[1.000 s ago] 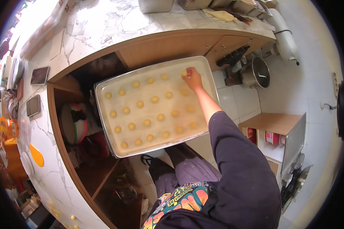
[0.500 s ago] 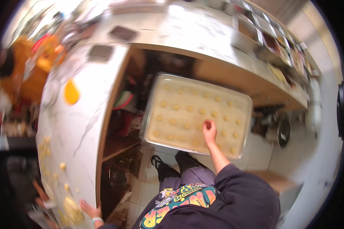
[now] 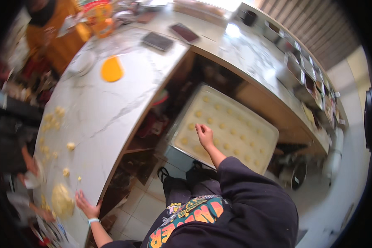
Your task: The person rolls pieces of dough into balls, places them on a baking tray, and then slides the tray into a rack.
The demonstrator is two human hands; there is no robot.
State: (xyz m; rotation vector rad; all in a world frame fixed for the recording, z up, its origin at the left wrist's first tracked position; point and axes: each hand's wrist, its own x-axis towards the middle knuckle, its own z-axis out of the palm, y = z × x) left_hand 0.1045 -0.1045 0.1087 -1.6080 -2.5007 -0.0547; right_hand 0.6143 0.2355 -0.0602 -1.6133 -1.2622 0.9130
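Note:
My left hand (image 3: 86, 203) is open, fingers spread on the marble counter (image 3: 111, 107) near its edge, beside a yellow dough mass (image 3: 63, 199). Small dough pieces (image 3: 70, 146) lie scattered farther along that counter. My right hand (image 3: 203, 134) is over the left part of a large lined metal tray (image 3: 258, 164), fingers bent together in a pinch. Whether something is between them, I cannot make out. Rows of small pale yellow balls (image 3: 226, 146) sit on the tray, slightly blurred.
Beyond the left counter, other people's hands (image 3: 32, 164) and sleeves show. An orange scraper (image 3: 111, 68) and two phones (image 3: 156, 41) lie on the counter. Metal containers (image 3: 289, 71) line the back. An open cabinet is behind the tray; a lidded pot (image 3: 297, 175) stands right.
The view has swung toward the left counter. My right hand has moved from the tray's far right, where it pinched a ball, to its left. My left hand has appeared on the counter.

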